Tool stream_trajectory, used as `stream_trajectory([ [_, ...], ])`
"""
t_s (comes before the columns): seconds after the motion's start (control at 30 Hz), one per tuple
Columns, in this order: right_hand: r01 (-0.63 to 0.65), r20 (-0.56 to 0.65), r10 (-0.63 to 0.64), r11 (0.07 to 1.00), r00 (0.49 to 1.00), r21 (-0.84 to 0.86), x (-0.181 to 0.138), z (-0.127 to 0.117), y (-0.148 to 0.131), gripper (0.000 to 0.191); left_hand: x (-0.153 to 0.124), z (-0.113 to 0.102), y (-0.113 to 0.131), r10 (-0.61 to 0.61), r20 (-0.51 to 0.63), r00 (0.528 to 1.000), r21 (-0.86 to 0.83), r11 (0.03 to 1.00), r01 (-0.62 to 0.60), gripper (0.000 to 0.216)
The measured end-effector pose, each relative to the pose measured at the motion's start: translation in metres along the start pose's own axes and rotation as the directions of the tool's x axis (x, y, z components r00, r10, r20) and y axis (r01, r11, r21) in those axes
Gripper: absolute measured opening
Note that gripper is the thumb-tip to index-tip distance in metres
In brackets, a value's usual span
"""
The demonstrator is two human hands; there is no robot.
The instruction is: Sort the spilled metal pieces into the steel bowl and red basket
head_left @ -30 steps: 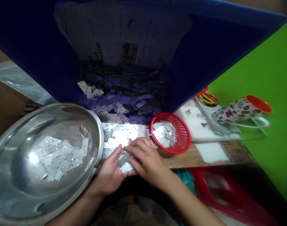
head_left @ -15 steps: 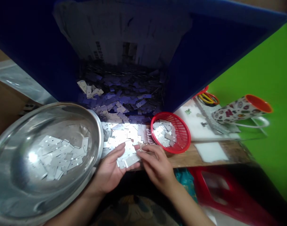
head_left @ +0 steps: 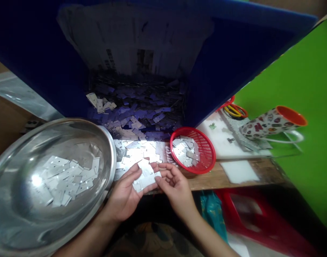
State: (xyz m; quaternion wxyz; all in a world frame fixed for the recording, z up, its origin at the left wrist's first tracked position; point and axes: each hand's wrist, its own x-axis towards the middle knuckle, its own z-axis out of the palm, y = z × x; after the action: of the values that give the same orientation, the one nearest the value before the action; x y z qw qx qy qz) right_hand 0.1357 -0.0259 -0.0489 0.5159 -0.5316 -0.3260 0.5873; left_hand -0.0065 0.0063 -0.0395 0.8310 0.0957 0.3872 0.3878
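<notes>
My left hand (head_left: 125,195) lies palm up at the table's front edge and holds a small stack of thin metal plates (head_left: 144,177). My right hand (head_left: 175,185) is beside it, palm turned up, its fingertips pinching the right end of those plates. Just beyond both hands a loose pile of the same metal plates (head_left: 138,139) spreads out of a big blue box (head_left: 227,67). A large steel bowl (head_left: 15,214) with several plates in it sits at my left. At my right stands a small red basket (head_left: 206,151) holding a few plates.
A patterned mug (head_left: 270,123) with an orange inside lies on its side on a white board (head_left: 222,142), near red and yellow rings (head_left: 234,110). A green surface (head_left: 308,117) fills the right. A red plastic crate (head_left: 259,221) sits below the table edge.
My right hand has lifted off the plates in my left palm and turned palm up, now only pinching their right end. The stack in my left hand has fanned out a little.
</notes>
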Motion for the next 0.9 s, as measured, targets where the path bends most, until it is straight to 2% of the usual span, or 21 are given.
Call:
stream_trajectory([
  [0.17, -0.041, 0.026, 0.041, 0.999, 0.999, -0.012, -0.001, -0.004, -0.006, 0.029, 0.001, -0.003, 0.001, 0.045, -0.017, 0.999, 0.016, 0.999, -0.044, 0.030],
  [0.4, -0.141, 0.041, 0.138, 0.987, 0.990, 0.082, -0.002, -0.010, -0.008, 0.034, 0.007, -0.009, 0.000, 0.061, -0.024, 0.998, 0.003, 0.998, -0.061, 0.030],
  [0.53, -0.142, 0.037, 0.141, 0.989, 0.989, 0.034, -0.001, -0.011, -0.007, 0.033, 0.006, -0.010, 0.000, 0.074, -0.027, 0.997, 0.021, 0.997, -0.073, 0.030],
  [0.7, -0.063, -0.036, 0.060, 0.995, 0.998, -0.074, 0.002, -0.010, -0.010, 0.031, 0.006, -0.009, 0.000, 0.048, -0.031, 0.998, 0.018, 0.999, -0.048, 0.030],
  [0.8, 0.041, -0.072, -0.049, 0.993, 0.996, -0.115, 0.002, 0.006, -0.022, 0.022, 0.008, -0.010, -0.003, 0.072, -0.047, 0.996, -0.002, 0.997, -0.072, 0.029],
  [0.9, 0.127, 0.057, -0.120, 0.982, 0.991, -0.137, 0.002, 0.035, -0.036, 0.018, 0.011, -0.014, -0.009, 0.112, -0.038, 0.993, -0.010, 0.994, -0.112, 0.031],
])
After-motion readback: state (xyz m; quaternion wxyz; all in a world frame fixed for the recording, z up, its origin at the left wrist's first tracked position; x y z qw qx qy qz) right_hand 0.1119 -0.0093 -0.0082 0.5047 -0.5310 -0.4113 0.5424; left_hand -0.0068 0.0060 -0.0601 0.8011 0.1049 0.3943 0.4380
